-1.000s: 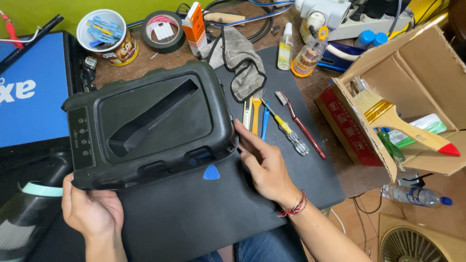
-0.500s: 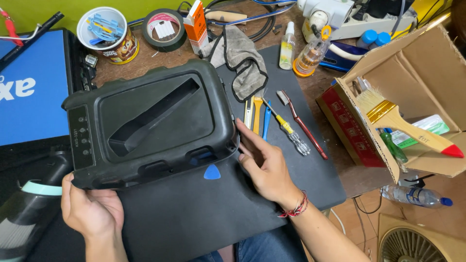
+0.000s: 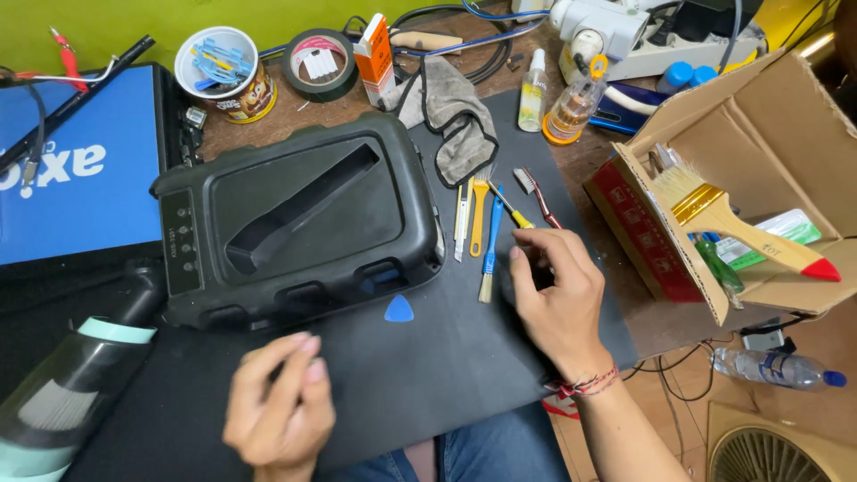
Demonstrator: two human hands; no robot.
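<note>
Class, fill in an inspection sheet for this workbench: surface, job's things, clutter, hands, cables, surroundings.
Surface: black mat on a wooden bench.
Job's things: black plastic casing; blue pick; yellow-handled screwdriver.
Clutter: grey rag, tape roll, cardboard box with paintbrush.
Hands: left hand blurred, off the casing; right hand at the screwdriver.
Cables: black leads behind.
Surroundings: green wall, fan on the floor.

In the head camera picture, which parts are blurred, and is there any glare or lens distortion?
Head view: the left hand is smeared by motion blur; the right hand is only slightly soft; the black plastic housing and the tools beside it look sharp; soft, even light gives a mild sheen on the housing, with no harsh glare; the wide lens seems to bend the edges, as at the cardboard box.
</note>
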